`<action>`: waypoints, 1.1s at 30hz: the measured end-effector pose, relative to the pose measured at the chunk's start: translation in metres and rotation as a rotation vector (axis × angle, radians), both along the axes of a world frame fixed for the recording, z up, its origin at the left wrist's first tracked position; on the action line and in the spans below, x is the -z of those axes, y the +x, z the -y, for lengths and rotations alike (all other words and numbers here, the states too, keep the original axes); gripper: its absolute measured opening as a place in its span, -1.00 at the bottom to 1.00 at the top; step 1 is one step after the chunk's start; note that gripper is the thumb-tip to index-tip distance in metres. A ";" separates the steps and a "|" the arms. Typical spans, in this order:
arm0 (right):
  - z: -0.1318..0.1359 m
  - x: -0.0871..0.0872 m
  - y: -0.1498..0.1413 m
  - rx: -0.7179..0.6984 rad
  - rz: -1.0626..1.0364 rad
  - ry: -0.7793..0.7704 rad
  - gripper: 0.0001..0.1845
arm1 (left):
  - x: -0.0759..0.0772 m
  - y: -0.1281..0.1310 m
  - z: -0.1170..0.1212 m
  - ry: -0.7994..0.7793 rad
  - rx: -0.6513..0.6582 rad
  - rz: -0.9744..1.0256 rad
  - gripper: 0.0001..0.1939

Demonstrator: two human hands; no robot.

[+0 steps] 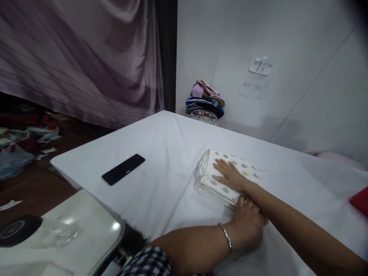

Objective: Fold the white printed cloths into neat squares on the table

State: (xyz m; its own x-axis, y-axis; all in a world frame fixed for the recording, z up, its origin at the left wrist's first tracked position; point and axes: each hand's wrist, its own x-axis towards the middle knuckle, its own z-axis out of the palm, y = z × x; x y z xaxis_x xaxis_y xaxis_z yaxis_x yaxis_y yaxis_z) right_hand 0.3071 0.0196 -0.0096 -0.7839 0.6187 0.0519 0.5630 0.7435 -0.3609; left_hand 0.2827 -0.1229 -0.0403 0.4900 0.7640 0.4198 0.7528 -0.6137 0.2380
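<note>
A folded white cloth [207, 180] printed with grey and yellow motifs lies in several layers on the white-covered table. My right hand [231, 175] rests flat on its top with the fingers spread. At the near edge of the cloth, my left hand [247, 220], below a silver bracelet, has its fingers curled over the fabric. The left wrist passes under my right forearm, and part of the cloth's near side is hidden by both arms.
A black phone [123, 169] lies to the left on the table sheet [155, 142]. Beyond the far edge stands a stack of folded clothes [204, 102] against the wall. A white machine top [83, 222] is at lower left, and a red item [360, 201] at the right edge.
</note>
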 end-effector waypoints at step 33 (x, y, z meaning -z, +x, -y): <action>0.069 -0.008 0.093 0.532 -0.388 -0.166 -0.44 | -0.055 -0.110 0.015 0.007 -0.259 0.068 -0.84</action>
